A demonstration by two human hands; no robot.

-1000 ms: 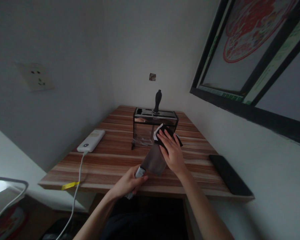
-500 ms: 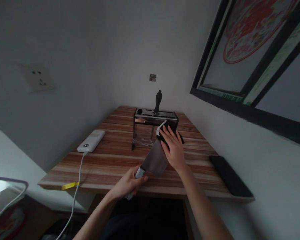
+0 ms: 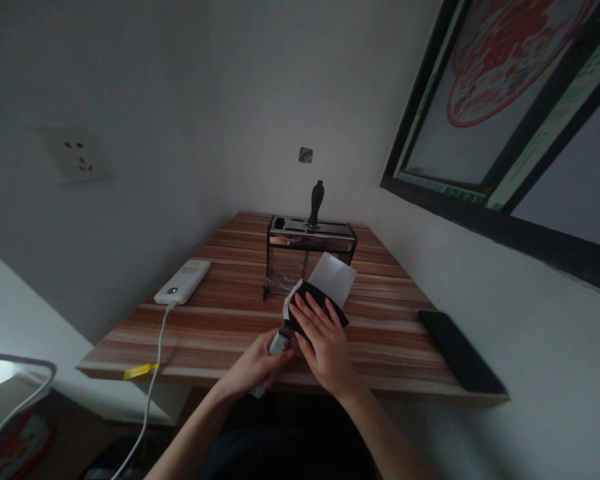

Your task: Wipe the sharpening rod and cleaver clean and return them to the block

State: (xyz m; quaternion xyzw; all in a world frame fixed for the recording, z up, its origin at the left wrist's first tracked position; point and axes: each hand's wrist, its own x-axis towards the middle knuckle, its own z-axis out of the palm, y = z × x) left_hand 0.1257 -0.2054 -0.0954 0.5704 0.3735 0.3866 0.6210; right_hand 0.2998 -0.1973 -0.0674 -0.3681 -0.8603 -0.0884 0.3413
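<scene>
My left hand (image 3: 261, 363) is wrapped round the pale handle of a cleaver (image 3: 333, 279), whose broad blade points away and to the right. Across the blade near the handle lies a black cloth with a white edge (image 3: 304, 293). My right hand (image 3: 325, 340) presses this cloth on the blade with its fingers laid over it; the thumb side is near the handle. Part of the blade is hidden under cloth and fingers. Behind the blade stands a knife block (image 3: 313, 230) with clear sides, and one dark-handled knife (image 3: 317, 203) is upright in it.
The wooden table (image 3: 220, 320) carries a white power bank (image 3: 183, 281) with a white cable (image 3: 155, 380) at the left. A black phone (image 3: 460, 350) lies at the right edge. Yellow tape (image 3: 140, 371) sticks to the front edge. Walls rise on both sides, with a framed picture (image 3: 510, 100) at right.
My right hand has slid the black cloth down the blade from the far end toward the handle, uncovering the blade's far part. My left hand has stayed on the handle.
</scene>
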